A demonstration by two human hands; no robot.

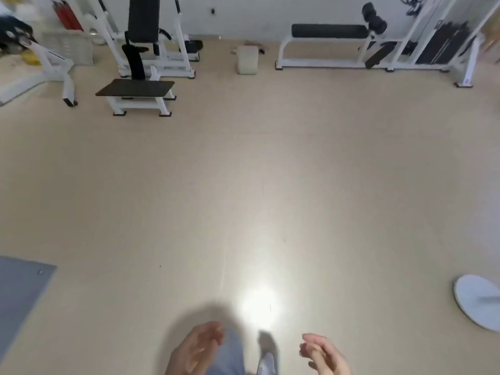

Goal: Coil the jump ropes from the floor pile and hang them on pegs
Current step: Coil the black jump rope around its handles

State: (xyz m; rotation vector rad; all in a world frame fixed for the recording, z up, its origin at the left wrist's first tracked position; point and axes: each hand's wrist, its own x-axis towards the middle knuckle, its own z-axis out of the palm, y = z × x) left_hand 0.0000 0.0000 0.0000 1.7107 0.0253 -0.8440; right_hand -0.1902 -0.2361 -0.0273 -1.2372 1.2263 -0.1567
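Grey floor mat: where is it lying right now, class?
In the head view, the grey floor mat lies at the lower left edge, far left of the person's left hand and nearer the camera than the black-topped bench.

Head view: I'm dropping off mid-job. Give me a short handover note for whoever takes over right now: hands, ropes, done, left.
Hands: the left hand and the right hand are both low in the frame, blurred, with relaxed fingers and nothing in either grip.
Ropes: no pile shows on the floor in this view. Dark cords hang at the far wall, top right. They are too small to tell whether they are jump ropes or hang on pegs.
Done: cannot be judged from here.
Left: find the pile, coil each rope, hang it on a peg.
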